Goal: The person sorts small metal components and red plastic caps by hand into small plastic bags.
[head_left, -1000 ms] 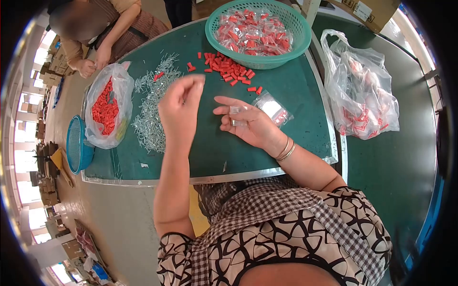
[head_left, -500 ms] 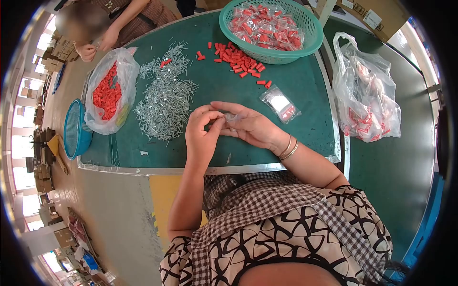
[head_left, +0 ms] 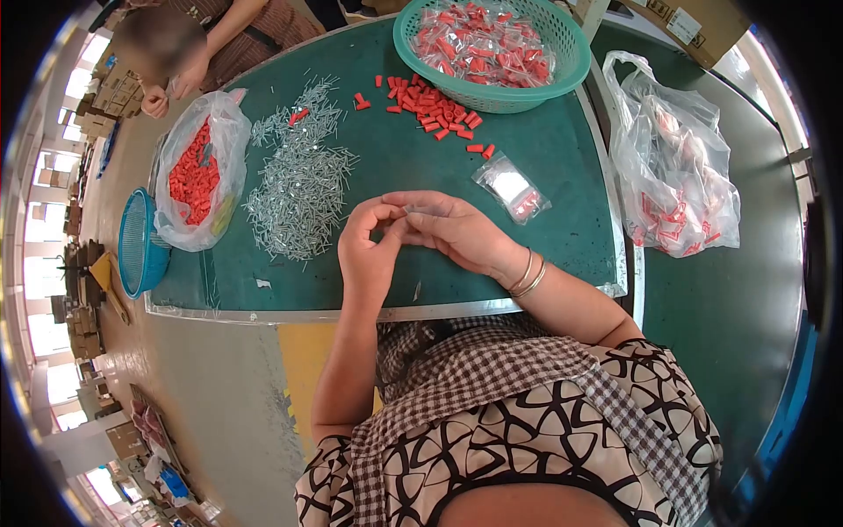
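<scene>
Above the front part of the green table (head_left: 544,255), my left hand (head_left: 371,239) and my right hand (head_left: 464,234) meet, fingertips pinched together. Between them is a small transparent plastic bag (head_left: 420,211), mostly hidden by the fingers; its contents cannot be made out. A heap of silver screws or nails (head_left: 303,198) lies just beyond my left hand. Further off is a pile of red plastic plugs (head_left: 436,107), a few lying apart from it. Right of my right hand rests a sealed transparent packet (head_left: 513,188) with something red at its lower end.
A green basket (head_left: 518,98) full of bagged red pieces stands at the back. On the left are an open plastic sack (head_left: 230,145) of red plugs and a blue basket (head_left: 133,241). Another plastic bag (head_left: 672,176) lies at right. A co-worker's hands (head_left: 171,92) are at far left.
My fingers have drawn closer over the small plastic bag, and less of it shows now. The whole view has shifted slightly. The co-worker's hands have moved a little.
</scene>
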Demonstrator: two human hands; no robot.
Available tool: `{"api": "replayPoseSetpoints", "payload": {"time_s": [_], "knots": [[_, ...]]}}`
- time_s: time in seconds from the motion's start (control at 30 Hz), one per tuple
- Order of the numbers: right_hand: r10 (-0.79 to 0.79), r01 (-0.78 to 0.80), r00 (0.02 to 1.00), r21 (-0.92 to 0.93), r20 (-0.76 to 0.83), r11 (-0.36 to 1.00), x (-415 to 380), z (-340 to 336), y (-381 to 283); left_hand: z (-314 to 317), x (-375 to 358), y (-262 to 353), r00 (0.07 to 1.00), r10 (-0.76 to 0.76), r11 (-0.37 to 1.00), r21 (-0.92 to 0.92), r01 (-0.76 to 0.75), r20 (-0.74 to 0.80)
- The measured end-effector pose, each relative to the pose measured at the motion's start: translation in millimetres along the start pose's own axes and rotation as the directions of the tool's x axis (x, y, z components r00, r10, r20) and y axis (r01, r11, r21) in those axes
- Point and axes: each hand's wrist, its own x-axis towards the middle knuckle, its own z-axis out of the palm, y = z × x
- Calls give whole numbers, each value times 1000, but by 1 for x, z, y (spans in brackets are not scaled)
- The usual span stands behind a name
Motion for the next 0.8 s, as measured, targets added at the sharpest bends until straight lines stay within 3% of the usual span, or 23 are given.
{"api": "replayPoseSetpoints", "payload": {"time_s": [0.03, 0.23, 0.33, 0.53, 0.63, 0.7, 0.73, 0.77, 0.8], "knots": [[0, 0, 1000, -36, 9, 999, 0, 0, 1, 2, 0, 1, 997, 80, 990, 114, -79, -4], [7, -8, 997, -9, -72, 1000, -3, 5, -2, 0, -1, 6, 998, -41, 998, 47, 39, 48], [-23, 23, 999, 8, -46, 1000, -2, 3, -4, -6, 0, -1, 985, -151, 955, -245, 169, 89], [-38, 39, 990, 5, -134, 999, -2, 3, -4, -12, -1, -11, 968, -220, 823, -511, 250, 120], [-44, 44, 982, -3, -182, 999, -2, 4, -3, -8, -5, -2, 988, -154, 942, -297, 157, 33], [-31, 29, 991, -16, -132, 999, -2, 1, 0, -4, -6, -6, 997, 69, 996, 59, -67, -21], [-25, 23, 994, -22, -107, 1000, -2, 0, 1, -2, -6, -5, 983, 182, 955, 239, -173, -16], [-20, 16, 994, -41, -104, 999, -1, 0, 1, 1, -8, -2, 999, 51, 982, 182, -52, 8], [-14, 7, 995, -60, -103, 998, -2, 1, 0, 2, -9, -2, 998, 64, 981, 182, -62, -3]]}}
